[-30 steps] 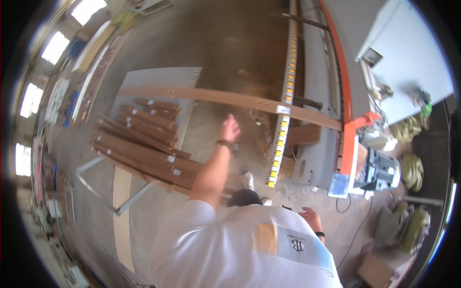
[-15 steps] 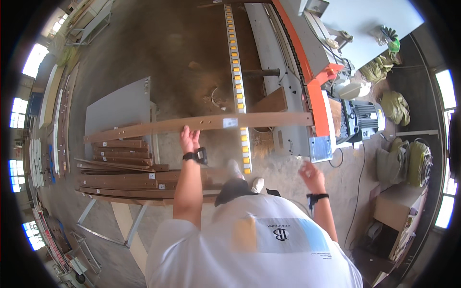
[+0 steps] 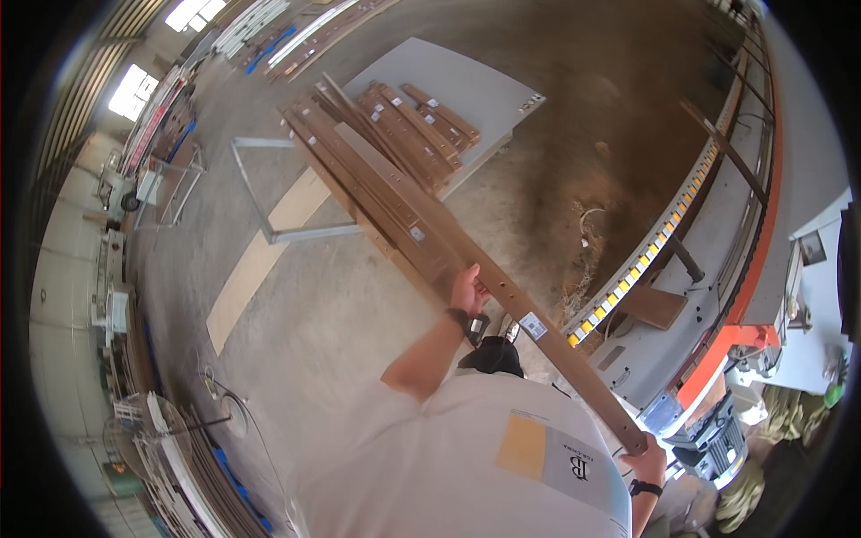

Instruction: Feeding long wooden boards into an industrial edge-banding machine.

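Gripping long brown wooden plank [image 3: 502, 291]: left hand [image 3: 466, 290] clasps middle, right hand [image 3: 647, 466] clenches lower-right end; far tip risks clipping stacked brown wooden boards [image 3: 395, 134] at upper centre.

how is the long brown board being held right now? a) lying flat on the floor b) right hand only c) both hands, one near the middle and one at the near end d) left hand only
c: the left hand grips the long brown board near its middle and the right hand holds its near end, above the stack of brown boards.

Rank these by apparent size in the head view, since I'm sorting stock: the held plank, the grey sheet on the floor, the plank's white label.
1. Grey sheet, though it's farther away, so unsure against the plank.
2. Plank.
3. White label.
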`<state>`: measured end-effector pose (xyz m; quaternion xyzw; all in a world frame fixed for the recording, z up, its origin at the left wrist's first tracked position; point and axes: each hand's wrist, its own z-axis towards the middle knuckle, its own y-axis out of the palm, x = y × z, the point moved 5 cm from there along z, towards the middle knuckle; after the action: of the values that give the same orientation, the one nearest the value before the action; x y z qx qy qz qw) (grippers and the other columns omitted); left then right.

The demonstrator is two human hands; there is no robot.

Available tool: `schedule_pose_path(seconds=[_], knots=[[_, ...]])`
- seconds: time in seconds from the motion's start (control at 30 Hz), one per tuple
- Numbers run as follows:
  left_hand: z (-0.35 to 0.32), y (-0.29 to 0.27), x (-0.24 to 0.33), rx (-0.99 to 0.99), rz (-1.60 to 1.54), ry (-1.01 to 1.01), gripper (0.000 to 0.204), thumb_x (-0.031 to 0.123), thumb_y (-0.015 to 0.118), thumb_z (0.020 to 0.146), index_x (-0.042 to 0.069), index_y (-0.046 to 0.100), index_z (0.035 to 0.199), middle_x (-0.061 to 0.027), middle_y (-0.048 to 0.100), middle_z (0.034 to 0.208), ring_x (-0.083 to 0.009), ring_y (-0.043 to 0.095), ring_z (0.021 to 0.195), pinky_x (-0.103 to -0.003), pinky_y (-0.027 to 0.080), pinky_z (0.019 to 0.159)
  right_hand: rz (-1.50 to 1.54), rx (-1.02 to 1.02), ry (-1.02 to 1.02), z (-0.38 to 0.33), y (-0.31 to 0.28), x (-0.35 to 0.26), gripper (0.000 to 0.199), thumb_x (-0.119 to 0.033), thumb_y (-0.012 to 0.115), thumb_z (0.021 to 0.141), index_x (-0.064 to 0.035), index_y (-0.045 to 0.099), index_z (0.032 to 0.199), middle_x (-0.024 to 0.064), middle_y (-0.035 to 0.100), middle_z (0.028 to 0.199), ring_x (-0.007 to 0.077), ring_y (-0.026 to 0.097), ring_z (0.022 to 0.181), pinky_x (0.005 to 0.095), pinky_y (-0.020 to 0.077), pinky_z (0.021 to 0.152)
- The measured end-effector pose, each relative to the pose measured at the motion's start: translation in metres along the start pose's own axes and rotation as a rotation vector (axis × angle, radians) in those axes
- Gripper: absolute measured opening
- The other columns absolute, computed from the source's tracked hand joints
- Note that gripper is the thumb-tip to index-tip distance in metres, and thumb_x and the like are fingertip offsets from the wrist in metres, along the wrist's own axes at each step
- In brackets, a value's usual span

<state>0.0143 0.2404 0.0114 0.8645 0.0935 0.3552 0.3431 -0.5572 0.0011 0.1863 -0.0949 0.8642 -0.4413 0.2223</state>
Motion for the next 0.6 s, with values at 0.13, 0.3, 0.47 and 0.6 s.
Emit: schedule_pose_path(seconds=[0.13,0.3,0.47,0.6], knots=[[-0.014,-0.053,0.005,0.215,0.025,0.061,0.027,0.029,0.058,0.099,0.008,0.057,0.117,-0.0079,0.068,0.106,-0.0239,0.067,0.094,-0.043,0.053,0.083,0.161,-0.220,-0.066,-0.004,0.006,-0.027,0.076,-0.021,0.090,0.061,-0.0044,0.057,0.127,0.0153,0.074,0.093,0.0288,0.074,0.085,0.0375,0.0574,0.079],[-0.017,-0.073,0.017,0.166,0.341,0.257,0.026,0.023,0.059,0.099,0.007,0.057,0.119,-0.0098,0.068,0.106,-0.0248,0.068,0.090,-0.044,0.055,0.079,-0.159,-0.055,-0.289,0.002,0.006,-0.085,0.071,-0.025,0.087,0.065,-0.0093,0.056,0.127,0.0075,0.073,0.079,0.0282,0.073,0.075,0.0402,0.0567,0.067],[-0.030,-0.065,-0.005,0.133,0.115,0.072,0.023,0.022,0.061,0.099,0.010,0.055,0.118,-0.0077,0.068,0.105,-0.0229,0.068,0.091,-0.043,0.055,0.080,-0.182,-0.064,-0.405,0.012,0.029,-0.155,0.073,-0.032,0.086,0.066,-0.0088,0.056,0.128,0.0077,0.071,0.072,0.0290,0.071,0.071,0.0419,0.0557,0.066],[-0.069,-0.043,-0.019,0.072,0.104,-0.032,0.024,0.025,0.064,0.099,0.012,0.055,0.117,-0.0075,0.067,0.101,-0.0204,0.068,0.087,-0.039,0.056,0.071,-0.112,-0.195,-0.559,0.036,0.067,-0.239,0.083,-0.040,0.084,0.070,-0.0063,0.050,0.138,0.0086,0.072,0.077,0.0308,0.071,0.075,0.0417,0.0555,0.068]])
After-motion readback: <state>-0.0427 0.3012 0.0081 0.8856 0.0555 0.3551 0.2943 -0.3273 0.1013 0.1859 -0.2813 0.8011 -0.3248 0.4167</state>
